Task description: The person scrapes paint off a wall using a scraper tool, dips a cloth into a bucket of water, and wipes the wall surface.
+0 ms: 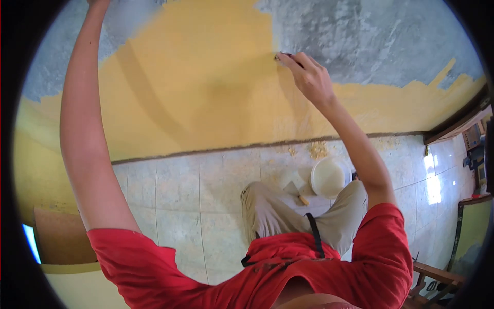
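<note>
My right hand [311,80] is closed against the wall, at the border between yellow paint [206,77] and bare grey plaster [355,46]. Its fingers are wrapped round a small dark tool [279,56], mostly hidden by the hand; the tip meets the wall at the paint's edge. My left arm stretches up along the wall, and only a bit of my left hand [98,2] shows at the top edge, its fingers out of frame. Another grey patch [46,77] lies behind that arm.
On the tiled floor [177,206], a white bucket [329,177] stands by my right knee. A flat-bladed scraper [297,193] lies beside it. Yellow paint flakes [318,149] are scattered along the wall's base. Wooden furniture [437,273] stands at lower right, a brown panel [59,237] at left.
</note>
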A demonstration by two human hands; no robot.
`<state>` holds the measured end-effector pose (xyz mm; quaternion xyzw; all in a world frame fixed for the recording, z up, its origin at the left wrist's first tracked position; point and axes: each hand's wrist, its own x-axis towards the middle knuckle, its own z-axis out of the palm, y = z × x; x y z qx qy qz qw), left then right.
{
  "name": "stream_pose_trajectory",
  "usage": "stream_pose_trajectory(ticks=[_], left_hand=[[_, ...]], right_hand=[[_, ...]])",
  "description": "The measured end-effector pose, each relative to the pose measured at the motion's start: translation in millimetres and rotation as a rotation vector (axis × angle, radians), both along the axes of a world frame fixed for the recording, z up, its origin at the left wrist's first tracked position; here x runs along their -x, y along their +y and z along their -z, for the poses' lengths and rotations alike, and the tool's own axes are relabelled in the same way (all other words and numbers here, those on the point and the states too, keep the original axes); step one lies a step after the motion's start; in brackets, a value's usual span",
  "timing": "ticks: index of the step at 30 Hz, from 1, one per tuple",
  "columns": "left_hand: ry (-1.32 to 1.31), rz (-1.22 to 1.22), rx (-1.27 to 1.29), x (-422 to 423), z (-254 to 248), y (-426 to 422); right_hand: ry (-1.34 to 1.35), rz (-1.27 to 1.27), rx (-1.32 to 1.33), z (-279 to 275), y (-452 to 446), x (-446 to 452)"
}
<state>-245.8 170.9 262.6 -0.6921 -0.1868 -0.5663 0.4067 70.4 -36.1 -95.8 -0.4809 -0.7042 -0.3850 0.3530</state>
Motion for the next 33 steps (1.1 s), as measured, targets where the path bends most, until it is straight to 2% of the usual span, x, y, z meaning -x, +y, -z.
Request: stream_pose_trajectory(ticks=[1,2,3,4,6,10,12,15,17,18,20,24,26,27,30,31,33], left_hand=[[0.026,0.073,-0.189,-8,3,-14],[0.045,0.131,-0.378,-10,8,-24],[0.023,0.116,-0.381,-10,7,-20],[0.023,0.104,-0.371,-7,9,-18],[-0.001,0.099,-0.337,-10,10,-25],[-0.042,0.119,-0.274,-11,9,-39],[-0.05,0.1,-0.301,-7,0,-43],[-0.041,0.14,-0.269,-7,3,-46],[-0.04,0.136,-0.275,-10,4,-50],[-0.054,0.127,-0.295,-12,5,-50],[-0.039,0.125,-0.305,-12,6,-47],[-0.031,0.131,-0.256,-14,11,-48],[-0.044,0.093,-0.275,-13,8,-44],[-0.038,0.109,-0.266,-13,8,-42],[0.063,0.172,-0.457,-13,-5,-30],[0.07,0.182,-0.452,-14,-4,-27],[0.037,0.175,-0.481,-15,-4,-27]], right_hand=[[-0.024,0.008,-0.025,-17,-5,-5],[0.181,0.059,-0.128,-38,-13,-10],[0.383,0.098,-0.236,-58,-19,-16],[0.351,0.082,-0.264,-73,-23,-22],[0.542,0.016,-0.349,-108,-33,-37],[0.395,-0.053,-0.387,-157,-24,-69],[0.215,0.014,-0.443,-188,-17,-73],[0.19,0.027,-0.539,-243,-3,-57],[0.079,-0.109,-0.466,-246,14,-33],[-0.157,-0.074,-0.545,-234,33,-29],[-0.409,0.133,-0.325,-209,28,-4],[-0.246,0.233,-0.311,-235,28,-21],[-0.42,0.014,-0.425,-235,42,-14],[-0.578,0.079,-0.337,-237,38,-18],[-0.492,0.033,-0.394,-281,29,-40],[-0.496,0.054,-0.477,-290,28,-41],[-0.543,0.038,-0.389,-253,38,-24]])
